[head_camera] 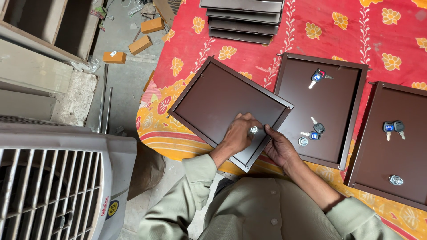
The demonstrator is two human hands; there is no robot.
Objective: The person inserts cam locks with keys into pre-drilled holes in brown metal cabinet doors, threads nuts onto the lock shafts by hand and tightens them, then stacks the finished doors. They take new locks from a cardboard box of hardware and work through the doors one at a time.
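A brown metal panel (222,100) is tilted over the table (378,35) edge. A silver lock cylinder (254,130) is pinched by the left hand (238,133); the panel's rim is gripped by the right hand (278,146). Two more panels (327,102) are laid flat, carrying keys (316,76); a stack (242,20) is seen behind.

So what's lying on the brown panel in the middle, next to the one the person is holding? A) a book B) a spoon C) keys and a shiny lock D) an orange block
C: on the middle brown panel lie two bunches of blue-headed keys and a silver lock, beside the panel held by the left hand and right hand.
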